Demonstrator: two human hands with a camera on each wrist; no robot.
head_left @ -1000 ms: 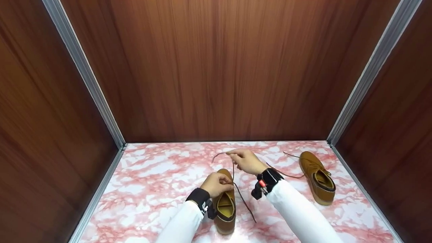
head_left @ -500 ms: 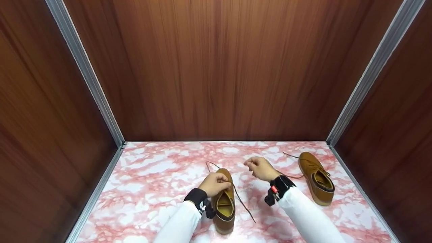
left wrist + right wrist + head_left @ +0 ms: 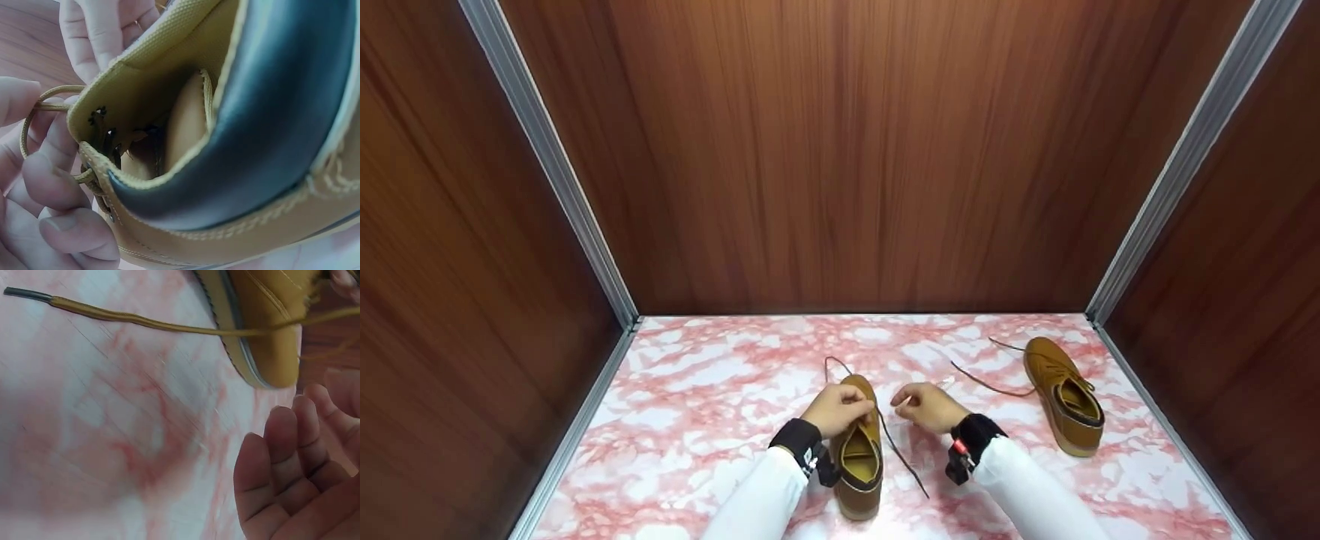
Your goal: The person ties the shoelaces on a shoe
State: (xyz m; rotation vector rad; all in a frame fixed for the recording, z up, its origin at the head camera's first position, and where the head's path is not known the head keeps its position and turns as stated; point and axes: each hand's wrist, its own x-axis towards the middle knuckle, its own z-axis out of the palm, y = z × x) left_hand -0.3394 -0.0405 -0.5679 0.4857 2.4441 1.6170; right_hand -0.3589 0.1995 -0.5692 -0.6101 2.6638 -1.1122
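A tan lace-up shoe (image 3: 859, 487) stands on the tabletop with its toe pointing away from me. Over its lacing, my left hand (image 3: 836, 409) pinches a loop of shoelace (image 3: 25, 132) between thumb and fingers, beside the shoe's opening. One lace end (image 3: 907, 466) trails down along the shoe's right side, and another lace length (image 3: 834, 360) curves out past the toe. My right hand (image 3: 931, 409) hovers just right of the shoe, fingers loosely bent and holding nothing. In the right wrist view, the trailing shoelace (image 3: 140, 322) ends in a dark tip.
A second tan shoe (image 3: 1065, 397) stands at the right, its loose shoelace (image 3: 994, 386) stretched leftward. The tabletop (image 3: 697, 435) has a pink and white marbled pattern. Wood-grain panels (image 3: 825, 187) with metal corner rails enclose the back and sides.
My right hand has let go of a lace, which dropped beyond the toe. It swung right, then came back lower beside the shoe. My left hand keeps its place.
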